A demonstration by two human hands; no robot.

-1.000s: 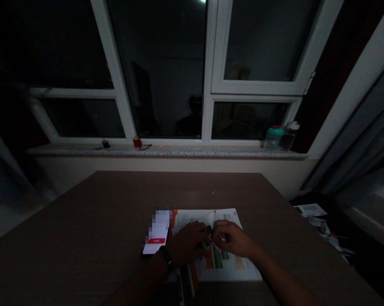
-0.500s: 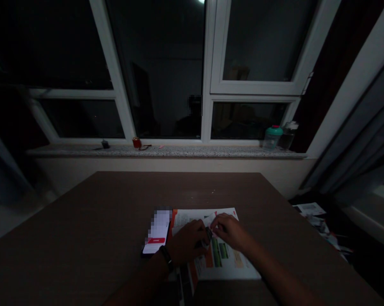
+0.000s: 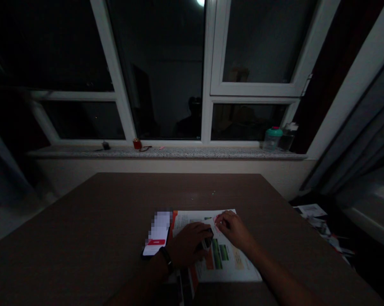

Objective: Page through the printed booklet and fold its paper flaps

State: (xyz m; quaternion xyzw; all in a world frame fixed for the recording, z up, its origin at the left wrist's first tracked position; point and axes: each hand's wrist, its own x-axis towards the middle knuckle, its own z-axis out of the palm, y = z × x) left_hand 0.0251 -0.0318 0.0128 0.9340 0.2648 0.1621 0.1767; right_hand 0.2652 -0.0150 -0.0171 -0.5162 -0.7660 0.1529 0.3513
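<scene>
A printed magazine or booklet (image 3: 246, 267) with orange edging and green pictures lies on the table under both my hands. My left hand (image 3: 190, 242), with a dark band on its wrist, rests palm down over it. Its fingers curl round a small dark object (image 3: 207, 241), mostly hidden, whose kind I cannot make out. To the right, my right hand (image 3: 232, 227) is above the page's upper right part, fingertips pinched together by a pink-red patch. Whatever they may hold is too dim to name. A phone (image 3: 158, 233) with its screen lit lies left of the booklet.
The brown table (image 3: 99, 229) reaches toward a windowsill (image 3: 179, 152). On the sill stand a red container (image 3: 136, 144), a shaker bottle (image 3: 272, 138) with a teal lid and a clear bottle (image 3: 287, 137). Papers (image 3: 311, 210) are piled beyond the table's right edge.
My right hand has moved slightly right and away from the left one, opening a gap between them. My left hand has flattened somewhat, its fingers reaching further right. The phone stays put.
</scene>
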